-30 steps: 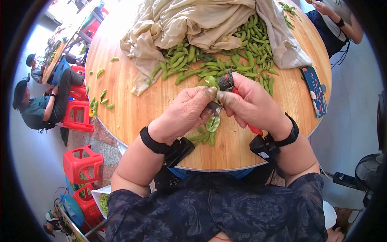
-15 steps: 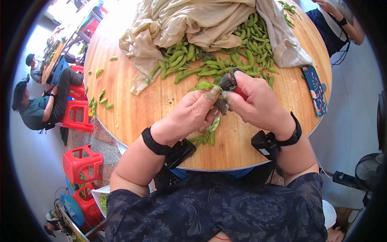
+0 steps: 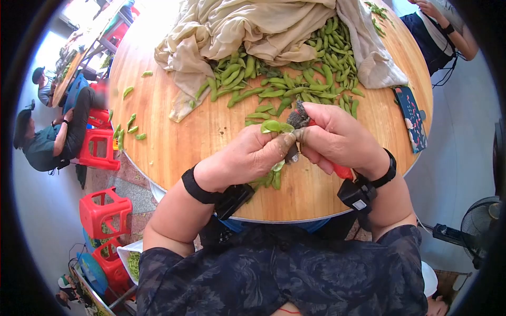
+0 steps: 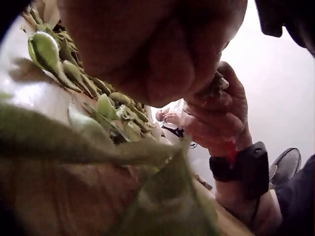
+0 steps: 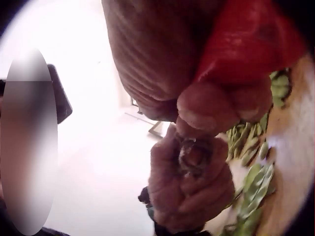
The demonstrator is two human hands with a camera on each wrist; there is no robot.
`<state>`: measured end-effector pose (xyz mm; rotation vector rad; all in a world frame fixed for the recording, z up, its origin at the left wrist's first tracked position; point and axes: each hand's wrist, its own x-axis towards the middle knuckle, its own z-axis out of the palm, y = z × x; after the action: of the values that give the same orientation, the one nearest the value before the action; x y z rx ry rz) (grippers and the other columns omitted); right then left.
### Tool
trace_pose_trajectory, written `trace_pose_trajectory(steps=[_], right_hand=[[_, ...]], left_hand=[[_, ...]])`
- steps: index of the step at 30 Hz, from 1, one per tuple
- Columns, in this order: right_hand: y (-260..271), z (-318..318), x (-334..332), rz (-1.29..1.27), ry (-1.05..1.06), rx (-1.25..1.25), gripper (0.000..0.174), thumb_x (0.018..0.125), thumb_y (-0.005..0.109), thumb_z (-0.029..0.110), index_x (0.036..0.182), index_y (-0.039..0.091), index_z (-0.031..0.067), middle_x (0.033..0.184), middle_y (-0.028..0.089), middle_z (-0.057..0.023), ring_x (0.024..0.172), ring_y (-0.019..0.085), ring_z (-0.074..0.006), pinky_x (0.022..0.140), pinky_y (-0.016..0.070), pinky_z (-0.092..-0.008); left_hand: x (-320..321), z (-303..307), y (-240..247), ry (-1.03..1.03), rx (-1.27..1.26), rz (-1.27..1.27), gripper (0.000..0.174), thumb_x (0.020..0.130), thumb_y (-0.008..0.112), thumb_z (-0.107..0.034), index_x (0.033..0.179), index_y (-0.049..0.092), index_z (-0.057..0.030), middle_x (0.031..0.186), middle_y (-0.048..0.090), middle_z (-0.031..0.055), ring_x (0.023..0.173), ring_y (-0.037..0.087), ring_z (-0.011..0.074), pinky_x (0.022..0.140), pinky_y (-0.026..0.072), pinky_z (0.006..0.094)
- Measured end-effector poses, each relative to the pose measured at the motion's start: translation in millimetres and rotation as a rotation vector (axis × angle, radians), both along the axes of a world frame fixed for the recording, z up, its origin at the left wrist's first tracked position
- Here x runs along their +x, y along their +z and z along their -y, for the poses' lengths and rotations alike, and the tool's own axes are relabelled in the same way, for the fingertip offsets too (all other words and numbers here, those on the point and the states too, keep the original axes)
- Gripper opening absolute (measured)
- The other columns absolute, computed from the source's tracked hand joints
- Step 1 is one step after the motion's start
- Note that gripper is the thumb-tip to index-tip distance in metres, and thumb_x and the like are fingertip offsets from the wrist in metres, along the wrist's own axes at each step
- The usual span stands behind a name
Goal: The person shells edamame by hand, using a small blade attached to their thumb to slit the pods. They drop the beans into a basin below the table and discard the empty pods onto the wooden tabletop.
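Observation:
Just below the pod pile, in the head view, the left hand [image 3: 245, 156] pinches a split-looking green pod [image 3: 271, 126] between thumb and fingers. Its thumb tip meets that of the right hand [image 3: 345, 139], whose curled fingers grip a red item [image 3: 342, 171]. A dark grey, rough piece [image 3: 299, 117] shows at the right index finger. The right wrist view has the red item [image 5: 246, 42] large against the right hand [image 5: 147, 54], with the left hand [image 5: 192, 196] beyond. What lies between the thumbs is mostly hidden. Several pods [image 3: 275, 179] lie under the hands.
Beige cloth [image 3: 237, 31] covers part of the pod pile [image 3: 334, 63] on the round wooden table [image 3: 200, 142]. A dark patterned case [image 3: 410, 118] lies at the right edge. Red stools [image 3: 105, 210] and a seated person [image 3: 47, 137] are at left; a fan [image 3: 479, 226] stands right.
Both hands have shifted slightly right, and the right wrist has turned. The pinched pod has moved lower, and pods behind it have come into view.

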<state>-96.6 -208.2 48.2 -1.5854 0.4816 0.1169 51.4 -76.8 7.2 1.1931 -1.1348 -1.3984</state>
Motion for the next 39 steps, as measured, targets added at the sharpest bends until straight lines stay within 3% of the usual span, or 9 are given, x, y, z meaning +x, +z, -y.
trace_pose_trajectory(steps=[2, 5, 14, 20, 26, 27, 28, 32, 39], right_hand=[[-3.1, -6.4, 1.7, -0.028, -0.029, 0.056, 0.014, 0.082, 0.052, 0.012, 0.078, 0.047, -0.0005, 0.058, 0.048, -0.0177, 0.051, 0.054, -0.032, 0.048, 0.0428, -0.0393], [-23.5, -18.5, 2.0, 0.304, -0.168, -0.618, 0.015, 0.083, 0.054, 0.012, 0.079, 0.047, -0.0004, 0.061, 0.049, -0.0195, 0.055, 0.054, -0.0332, 0.052, 0.0434, -0.0386], [-8.3, -4.3, -2.2, 0.239, -0.323, -0.089, 0.011, 0.089, 0.054, 0.011, 0.084, 0.051, 0.0016, 0.059, 0.049, -0.0033, 0.053, 0.051, -0.0102, 0.047, 0.0409, -0.0289], [-51.4, -20.8, 10.0, 0.498, 0.103, -0.908, 0.018, 0.083, 0.058, 0.015, 0.084, 0.047, 0.0002, 0.062, 0.054, -0.0209, 0.06, 0.057, -0.0379, 0.053, 0.0466, -0.043], [-18.7, -25.6, -5.1, 0.128, 0.449, -1.013, 0.061, 0.076, 0.07, 0.031, 0.117, 0.044, -0.0054, 0.071, 0.058, -0.0214, 0.069, 0.06, -0.0375, 0.059, 0.0472, -0.0424], [-20.7, -29.0, -5.2, 0.069, 0.488, -1.069, 0.072, 0.074, 0.072, 0.034, 0.122, 0.04, -0.008, 0.072, 0.059, -0.0222, 0.07, 0.061, -0.0378, 0.06, 0.0476, -0.0427], [-22.5, -33.4, -4.5, 0.072, 0.491, -1.076, 0.072, 0.074, 0.072, 0.034, 0.122, 0.04, -0.008, 0.072, 0.059, -0.0222, 0.07, 0.061, -0.0378, 0.06, 0.0476, -0.0427], [-20.8, -47.1, 2.9, 0.089, 0.49, -1.113, 0.062, 0.077, 0.068, 0.031, 0.114, 0.041, -0.0118, 0.072, 0.061, -0.023, 0.072, 0.062, -0.0394, 0.061, 0.0491, -0.0444], [-34.0, -84.5, 36.6, 0.05, 0.386, -1.077, 0.04, 0.083, 0.062, 0.028, 0.096, 0.041, -0.004, 0.073, 0.06, -0.0238, 0.069, 0.061, -0.04, 0.059, 0.0481, -0.0457]], left_hand=[[1.9, -0.1, -0.4, 0.03, 0.056, -0.037, 0.027, 0.097, 0.04, -0.02, 0.09, 0.059, -0.0019, 0.072, 0.052, -0.0024, 0.065, 0.044, 0.0049, 0.055, 0.0382, 0.023], [-1.0, 2.0, -12.0, 0.1, 0.043, -0.043, 0.022, 0.093, 0.041, -0.015, 0.09, 0.059, -0.002, 0.071, 0.051, -0.0021, 0.062, 0.044, 0.0049, 0.053, 0.0374, 0.0222], [32.4, 1.5, -1.2, 0.34, 0.032, -0.702, 0.02, 0.085, 0.039, -0.015, 0.089, 0.055, -0.0031, 0.063, 0.044, 0.0018, 0.042, 0.033, 0.0087, 0.039, 0.0271, 0.0219], [41.7, -26.6, 35.2, 0.321, -0.216, -0.837, 0.025, 0.088, 0.039, -0.018, 0.096, 0.056, -0.0019, 0.061, 0.045, 0.0025, 0.039, 0.033, 0.0085, 0.038, 0.026, 0.0216], [7.7, -113.6, 53.5, 0.432, -0.188, -0.731, 0.023, 0.085, 0.043, -0.011, 0.097, 0.055, 0.0045, 0.059, 0.049, 0.0045, 0.038, 0.038, 0.0084, 0.036, 0.0283, 0.0215], [0.5, -133.7, 43.1, 0.368, -0.205, -0.29, 0.021, 0.084, 0.044, -0.009, 0.095, 0.056, 0.0043, 0.059, 0.049, 0.0038, 0.04, 0.04, 0.0078, 0.037, 0.0286, 0.021], [-6.1, -150.8, 31.1, 0.295, -0.211, 0.147, 0.019, 0.083, 0.045, -0.008, 0.093, 0.056, 0.0042, 0.059, 0.049, 0.003, 0.042, 0.041, 0.0073, 0.039, 0.0288, 0.0205], [-36.2, -166.9, -14.7, 0.041, 0.602, -0.415, 0.016, 0.081, 0.048, -0.011, 0.086, 0.057, -0.0001, 0.061, 0.045, -0.0003, 0.047, 0.037, 0.0064, 0.042, 0.0284, 0.0207], [-41.9, -145.7, -117.0, -0.006, 0.549, -0.291, 0.025, 0.087, 0.043, -0.016, 0.104, 0.056, -0.0023, 0.064, 0.044, -0.0011, 0.049, 0.036, 0.0055, 0.042, 0.0255, 0.0216]])
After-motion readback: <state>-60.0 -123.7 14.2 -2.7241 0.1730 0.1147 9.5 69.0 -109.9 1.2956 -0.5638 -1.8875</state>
